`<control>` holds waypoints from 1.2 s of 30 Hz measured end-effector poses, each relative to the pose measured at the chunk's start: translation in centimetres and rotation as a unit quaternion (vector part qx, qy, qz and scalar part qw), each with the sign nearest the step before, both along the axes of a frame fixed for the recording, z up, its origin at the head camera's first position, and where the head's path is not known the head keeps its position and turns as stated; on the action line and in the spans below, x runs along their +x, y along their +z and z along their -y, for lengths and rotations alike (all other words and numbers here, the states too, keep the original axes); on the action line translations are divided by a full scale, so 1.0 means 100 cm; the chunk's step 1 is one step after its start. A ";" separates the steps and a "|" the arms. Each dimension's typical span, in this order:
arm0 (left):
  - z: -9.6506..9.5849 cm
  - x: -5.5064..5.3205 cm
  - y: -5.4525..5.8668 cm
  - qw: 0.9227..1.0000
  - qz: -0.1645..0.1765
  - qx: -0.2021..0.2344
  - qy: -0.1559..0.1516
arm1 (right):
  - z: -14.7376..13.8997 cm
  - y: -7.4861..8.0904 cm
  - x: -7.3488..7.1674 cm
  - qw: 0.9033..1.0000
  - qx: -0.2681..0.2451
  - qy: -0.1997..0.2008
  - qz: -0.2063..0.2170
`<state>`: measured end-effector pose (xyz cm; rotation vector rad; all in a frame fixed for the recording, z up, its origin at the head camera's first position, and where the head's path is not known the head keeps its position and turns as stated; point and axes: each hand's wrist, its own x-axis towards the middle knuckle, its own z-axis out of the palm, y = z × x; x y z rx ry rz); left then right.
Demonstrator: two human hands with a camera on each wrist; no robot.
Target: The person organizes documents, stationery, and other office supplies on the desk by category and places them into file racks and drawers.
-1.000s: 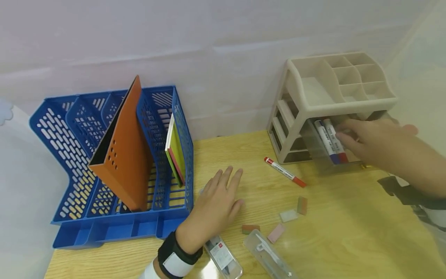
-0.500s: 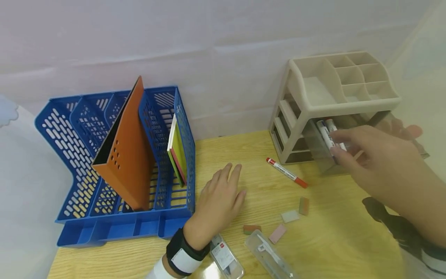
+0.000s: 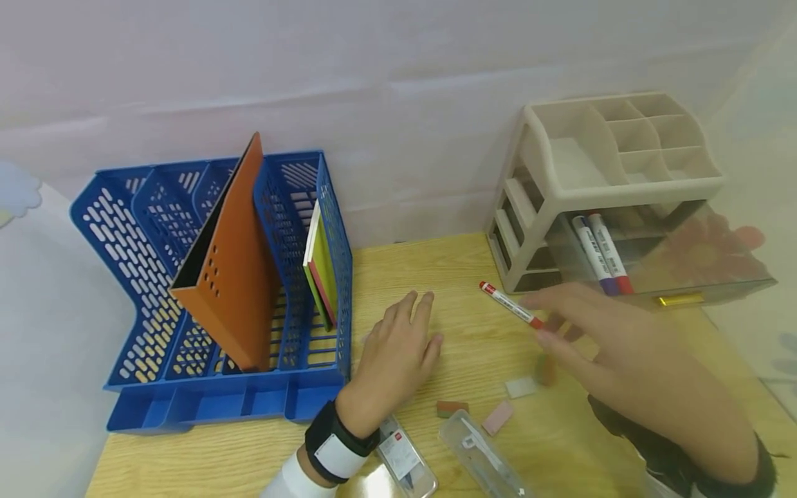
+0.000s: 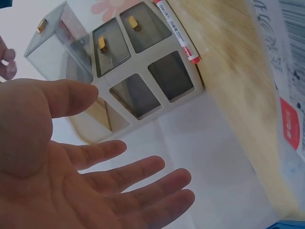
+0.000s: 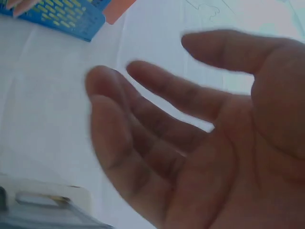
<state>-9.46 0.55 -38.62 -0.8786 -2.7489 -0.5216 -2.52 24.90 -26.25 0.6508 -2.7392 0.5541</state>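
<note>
My left hand (image 3: 395,353) rests by the blue rack with its fingers extended; in the left wrist view its palm (image 4: 71,186) is bare. My right hand (image 3: 613,353) hovers at the end of a red-capped whiteboard marker (image 3: 507,302) lying on the table, thumb and fingers spread around its right end. In the right wrist view the right hand (image 5: 209,143) has loosely bent fingers and holds nothing. Behind it, a transparent drawer (image 3: 703,270) of the beige desktop organizer (image 3: 566,197) is pulled out. Inside lie a blue marker (image 3: 594,252) and another red marker (image 3: 610,250).
The blue file rack (image 3: 218,398) on the left holds an orange folder (image 3: 239,297) and thin notebooks (image 3: 320,277). Several erasers, among them a pink eraser (image 3: 498,417), lie near a clear pencil case (image 3: 482,456). A clear labelled box (image 3: 403,460) lies by my left wrist.
My right hand has left the drawer, where the two markers now lie, and moved down and left to the red marker on the table. The left hand stays almost still.
</note>
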 end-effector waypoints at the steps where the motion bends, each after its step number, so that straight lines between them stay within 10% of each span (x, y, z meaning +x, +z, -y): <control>1: 0.000 0.000 0.000 1.000 0.000 0.001 -0.002 | 0.001 -0.003 0.000 1.000 0.001 0.006 0.015; 6: -0.002 0.000 0.002 1.000 -0.007 0.003 -0.007 | 0.003 -0.018 -0.003 0.996 0.023 0.039 0.082; 14: -0.001 -0.001 0.000 1.000 -0.021 -0.011 -0.007 | 0.011 -0.047 -0.028 0.996 0.029 0.061 0.064; 36: -0.005 0.002 -0.003 1.000 -0.011 0.002 -0.025 | -0.002 -0.117 -0.079 0.970 0.124 -0.065 0.201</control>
